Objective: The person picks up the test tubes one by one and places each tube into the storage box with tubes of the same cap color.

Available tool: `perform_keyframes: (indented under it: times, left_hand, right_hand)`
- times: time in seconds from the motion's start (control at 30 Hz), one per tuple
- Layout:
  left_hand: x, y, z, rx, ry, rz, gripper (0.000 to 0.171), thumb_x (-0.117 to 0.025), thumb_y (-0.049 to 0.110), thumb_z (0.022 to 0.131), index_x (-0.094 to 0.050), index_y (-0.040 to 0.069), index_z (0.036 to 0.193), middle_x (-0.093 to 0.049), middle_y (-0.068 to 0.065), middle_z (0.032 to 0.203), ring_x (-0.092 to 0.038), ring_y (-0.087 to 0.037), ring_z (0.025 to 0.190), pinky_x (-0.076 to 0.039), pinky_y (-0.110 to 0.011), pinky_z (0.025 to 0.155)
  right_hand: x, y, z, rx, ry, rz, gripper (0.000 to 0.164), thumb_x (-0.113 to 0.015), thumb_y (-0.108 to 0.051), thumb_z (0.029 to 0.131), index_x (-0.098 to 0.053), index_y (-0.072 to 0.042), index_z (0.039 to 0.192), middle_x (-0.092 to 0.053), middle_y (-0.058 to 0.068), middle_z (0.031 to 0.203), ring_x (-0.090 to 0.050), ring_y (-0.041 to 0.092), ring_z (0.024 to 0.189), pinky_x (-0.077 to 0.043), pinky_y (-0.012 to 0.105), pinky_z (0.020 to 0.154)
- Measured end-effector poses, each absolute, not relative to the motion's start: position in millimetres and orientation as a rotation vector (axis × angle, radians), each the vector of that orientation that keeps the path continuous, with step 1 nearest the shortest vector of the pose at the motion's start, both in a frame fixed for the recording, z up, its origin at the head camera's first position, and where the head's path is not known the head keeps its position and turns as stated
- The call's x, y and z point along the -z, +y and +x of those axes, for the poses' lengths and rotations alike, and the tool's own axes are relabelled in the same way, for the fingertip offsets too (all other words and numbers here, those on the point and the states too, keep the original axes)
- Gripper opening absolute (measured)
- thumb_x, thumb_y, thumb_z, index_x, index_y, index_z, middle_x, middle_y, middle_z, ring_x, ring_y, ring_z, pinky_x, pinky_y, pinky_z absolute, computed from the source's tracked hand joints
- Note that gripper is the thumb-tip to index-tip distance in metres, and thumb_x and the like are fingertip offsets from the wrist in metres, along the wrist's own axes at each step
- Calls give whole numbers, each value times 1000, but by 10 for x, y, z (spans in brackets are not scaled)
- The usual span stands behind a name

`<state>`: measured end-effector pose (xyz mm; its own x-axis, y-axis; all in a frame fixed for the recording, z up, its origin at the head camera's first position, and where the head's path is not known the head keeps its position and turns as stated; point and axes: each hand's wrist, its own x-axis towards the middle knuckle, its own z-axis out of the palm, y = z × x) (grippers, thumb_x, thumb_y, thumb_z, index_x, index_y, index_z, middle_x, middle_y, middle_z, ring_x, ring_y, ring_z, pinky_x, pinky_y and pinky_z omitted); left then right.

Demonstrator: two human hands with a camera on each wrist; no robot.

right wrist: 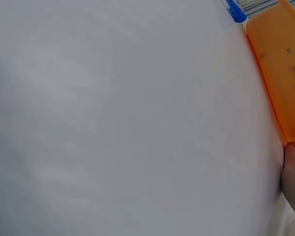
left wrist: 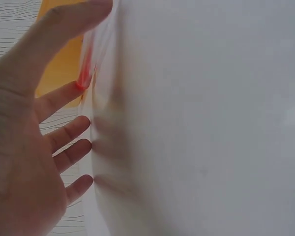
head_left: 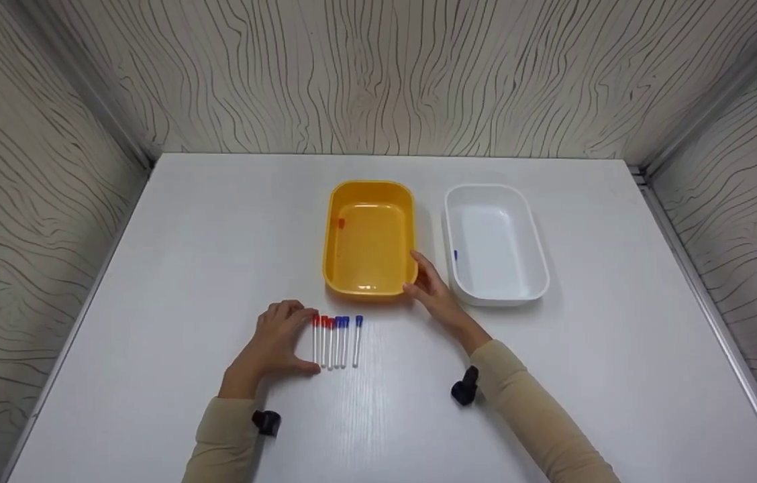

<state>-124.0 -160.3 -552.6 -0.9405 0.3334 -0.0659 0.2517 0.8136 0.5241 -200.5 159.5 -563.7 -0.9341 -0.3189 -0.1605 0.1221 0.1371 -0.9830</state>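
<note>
Several slim clear tubes with red and blue caps lie side by side on the table. My left hand [head_left: 276,341] spans the leftmost red-capped tube [head_left: 315,339], forefinger at the cap and thumb at the other end. In the left wrist view its red cap [left wrist: 84,73] meets the forefinger, and the other fingertips rest on the tabletop. A blue-capped tube [head_left: 358,341] lies slightly apart at the row's right end. My right hand [head_left: 437,298] holds the front right corner of a yellow plastic bin [head_left: 370,294], thumb in front and fingers along its side.
Right of the yellow bin stands a white bin [head_left: 496,301], with a blue cap [head_left: 456,255] showing at its left wall. A red cap [head_left: 341,223] shows inside the yellow bin. Wood-grain panels [head_left: 378,80] border the white table [head_left: 231,228] at back and sides.
</note>
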Motion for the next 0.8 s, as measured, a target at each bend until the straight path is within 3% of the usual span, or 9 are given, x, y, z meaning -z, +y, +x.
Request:
perform_keyframes:
  times: [0.2,0.47,0.8]
  left_hand:
    - [5466,-1632,-1274,-809,2857,505,89,-89,44,58,-53,16,134,-55,-8,131,-46,-29,122,-41,-53,104]
    - [5304,-1632,-1330,-910,2810,406,91,-90,39,59,-48,20,138,-60,-3,126,-53,-23,118,-41,-49,107]
    - [5145,-1600,-1424,-1023,2778,374,92,-90,36,62,-46,19,140,-62,-3,121,-56,-23,112,-48,-46,101]
  right_hand:
    - [5641,1591,-2003,1849,2088,-161,69,-56,-20,97,-17,-29,154,-21,2,162,-29,20,148,-25,34,119]
    - [5640,1584,-2022,1948,2040,-259,67,-54,-10,97,-19,-16,154,-29,19,156,-30,32,147,-22,41,121]
    - [5653,1599,-2006,1892,2084,-222,67,-56,-19,97,-20,-23,154,-26,12,159,-29,27,148,-24,39,120]
